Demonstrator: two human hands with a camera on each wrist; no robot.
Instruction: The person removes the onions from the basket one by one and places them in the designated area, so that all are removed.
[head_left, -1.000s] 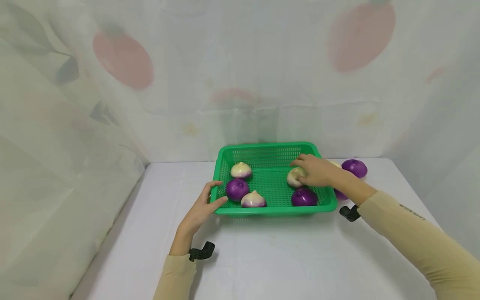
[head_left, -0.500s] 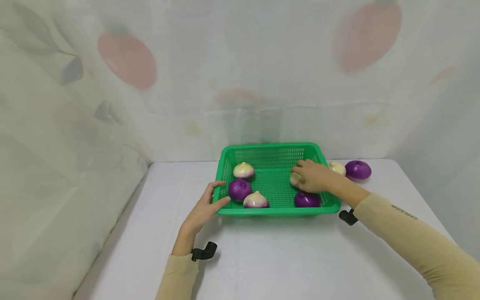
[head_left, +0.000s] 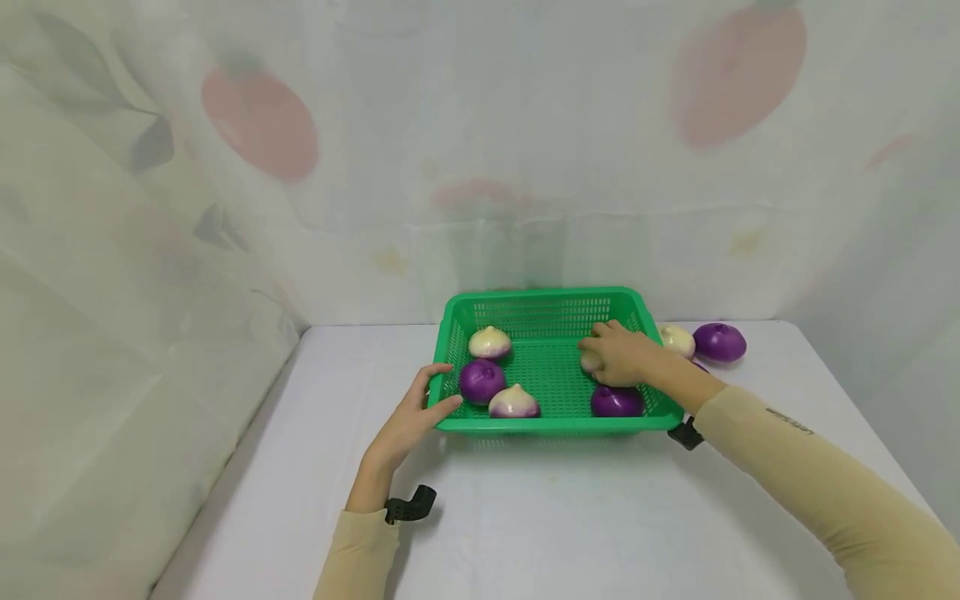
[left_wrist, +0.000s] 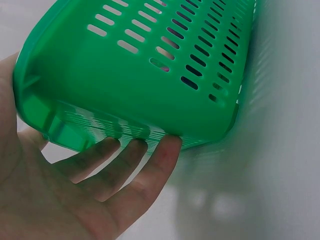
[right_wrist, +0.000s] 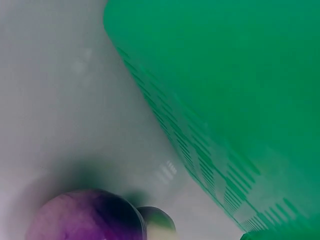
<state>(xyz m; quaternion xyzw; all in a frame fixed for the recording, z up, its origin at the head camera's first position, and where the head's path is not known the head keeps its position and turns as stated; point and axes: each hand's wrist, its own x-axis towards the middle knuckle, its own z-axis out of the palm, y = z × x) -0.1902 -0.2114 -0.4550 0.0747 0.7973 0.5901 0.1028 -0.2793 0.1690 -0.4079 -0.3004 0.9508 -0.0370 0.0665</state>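
Observation:
A green plastic basket stands on the white table. My left hand grips its left end, thumb and a finger over the rim; in the left wrist view several fingertips touch the basket's outer wall. Inside at the right, my right hand holds a pale turnip, mostly hidden by the fingers. A purple turnip lies just in front of that hand. On the basket's left side lie a pale turnip, a purple turnip and another pale turnip.
Outside the basket's right end, a pale turnip and a purple turnip lie on the table. A sliver of another purple one shows beside my right forearm. A printed curtain hangs behind the table.
My right hand has closed further over the pale turnip and lowered slightly, covering more of it. The left hand keeps its hold on the basket. The whole view has shifted slightly.

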